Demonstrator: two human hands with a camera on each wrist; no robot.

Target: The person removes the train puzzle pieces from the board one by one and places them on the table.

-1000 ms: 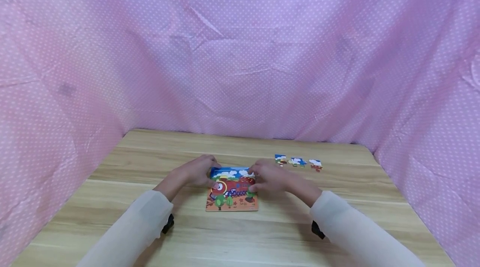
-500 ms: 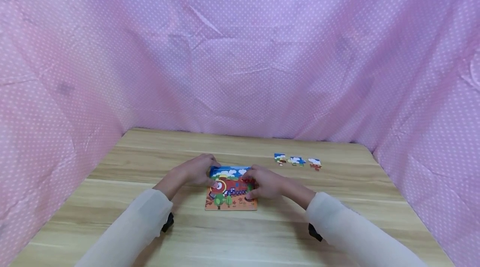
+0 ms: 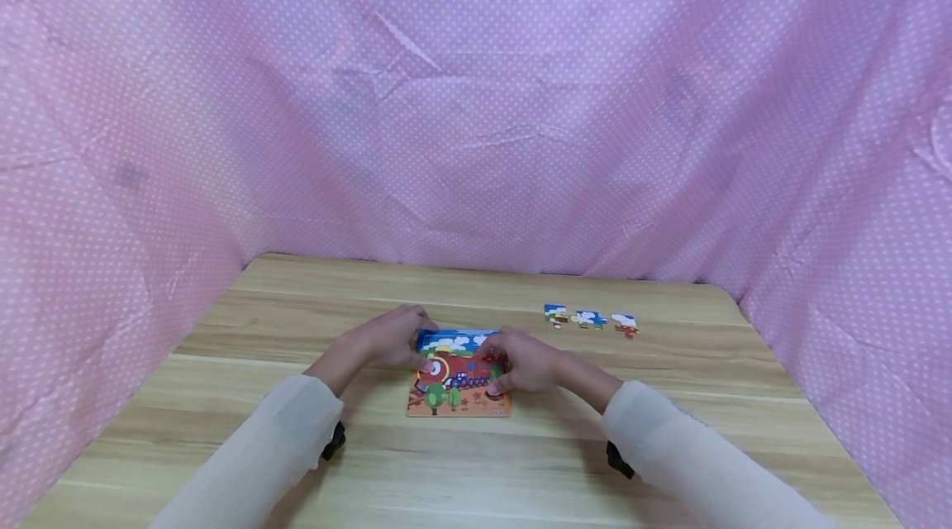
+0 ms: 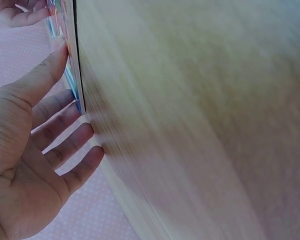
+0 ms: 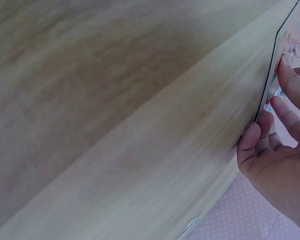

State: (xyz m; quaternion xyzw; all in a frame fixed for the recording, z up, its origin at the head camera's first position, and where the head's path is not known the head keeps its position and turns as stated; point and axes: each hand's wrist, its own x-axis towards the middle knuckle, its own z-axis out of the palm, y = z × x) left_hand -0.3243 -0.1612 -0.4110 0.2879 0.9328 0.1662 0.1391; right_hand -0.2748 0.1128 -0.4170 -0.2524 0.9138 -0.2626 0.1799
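A jigsaw puzzle [image 3: 467, 407] with a red train, trees and clouds lies flat on the table. At its upper left corner is my left hand [image 3: 390, 337], the thumb on the picture. In the left wrist view, the fingers of my left hand [image 4: 45, 130] reach loosely along the puzzle's edge to the tabletop. My right hand [image 3: 530, 359] bends over the puzzle's right side, thumb and fingertips on the picture. The right wrist view shows its outer fingers [image 5: 250, 140] curled beside the edge; I cannot tell whether a piece is pinched there.
Three loose jigsaw pieces, a left one [image 3: 554, 315], a middle one [image 3: 591, 320] and a right one [image 3: 625, 326], lie beyond my right hand. The wooden table [image 3: 446, 479] ends at a pink dotted cloth [image 3: 476, 140] around its back and sides.
My right hand has shifted slightly left and toward me, its fingers farther over the puzzle. The left hand stays at the corner.
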